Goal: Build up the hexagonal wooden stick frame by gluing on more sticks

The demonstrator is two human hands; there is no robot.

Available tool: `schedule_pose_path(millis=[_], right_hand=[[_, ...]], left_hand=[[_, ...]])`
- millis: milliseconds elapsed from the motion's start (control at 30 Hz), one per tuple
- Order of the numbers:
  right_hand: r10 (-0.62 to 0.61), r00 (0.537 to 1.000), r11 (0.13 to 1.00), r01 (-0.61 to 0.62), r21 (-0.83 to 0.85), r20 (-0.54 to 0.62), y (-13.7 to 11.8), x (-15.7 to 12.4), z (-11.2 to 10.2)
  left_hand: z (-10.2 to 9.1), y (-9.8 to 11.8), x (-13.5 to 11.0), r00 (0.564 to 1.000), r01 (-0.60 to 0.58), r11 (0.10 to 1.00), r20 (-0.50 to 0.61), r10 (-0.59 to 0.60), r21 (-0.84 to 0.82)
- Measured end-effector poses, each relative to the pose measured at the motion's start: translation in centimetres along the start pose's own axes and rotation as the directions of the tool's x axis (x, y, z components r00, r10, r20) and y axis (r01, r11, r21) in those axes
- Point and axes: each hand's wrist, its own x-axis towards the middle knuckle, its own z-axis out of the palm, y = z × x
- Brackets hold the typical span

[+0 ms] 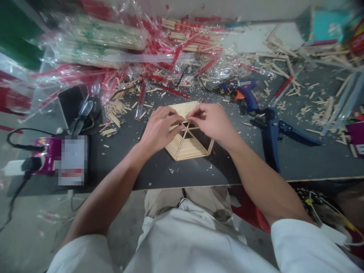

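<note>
Nearest the lens, head view: white shirt (182, 242) and both sleeves fill the lower edge, with khaki trousers (199, 201) just above and part of a red seat (250, 210) to the right. Beyond them runs the dark worktop (298, 159), strewn with wood chips.

Surroundings: at far left, a pink device (47, 153) with black cables; behind it a dark phone (72, 104) with spectacles (83, 113) lying on it. Clear and red plastic wrappers (113, 45), some with sticks inside, are heaped along the back. Short stick offcuts (116, 113) lie between the phone and my hands. To the right, a blue glue gun (246, 93) rests on its side, and a blue hand cutter (273, 129) lies just in front of it, near my right forearm. Nothing stands between me and the work; my own hands hide its middle.

Work piece: a hexagonal stick frame (189, 146) lies flat at the centre of the worktop. Thin spokes meet at a hub; the near segment and the far segment are filled with parallel pale sticks, while two side segments show the dark worktop through them.

Hands: left hand (159, 129) and right hand (212, 121) meet fingertip to fingertip over the hub. Each has thumb and fingers drawn together, pinching the frame at its spokes; whether a loose stick lies between them, I cannot tell.
</note>
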Motion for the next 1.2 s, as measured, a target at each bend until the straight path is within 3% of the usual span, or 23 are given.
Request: schedule_pose_path(millis=[367,800,1200], right_hand=[[0.068,0.997,0.996,-0.067,-0.05,0.023,-1.1,0.4,-0.3],[0.042,0.997,0.998,-0.04,-0.04,0.057,-0.5,0.8,-0.2],[0.05,0.995,0.996,-0.043,-0.072,0.086,-0.5,0.9,-0.5]], left_hand=[[-0.6,0.1,0.0,0.993,-0.116,0.991,0.025,0.114,0.068],[-1.0,1.1,0.3,0.992,-0.081,0.988,0.102,0.068,0.135],[-0.8,0.5,0.2,0.998,-0.038,0.997,0.043,0.036,0.068]])
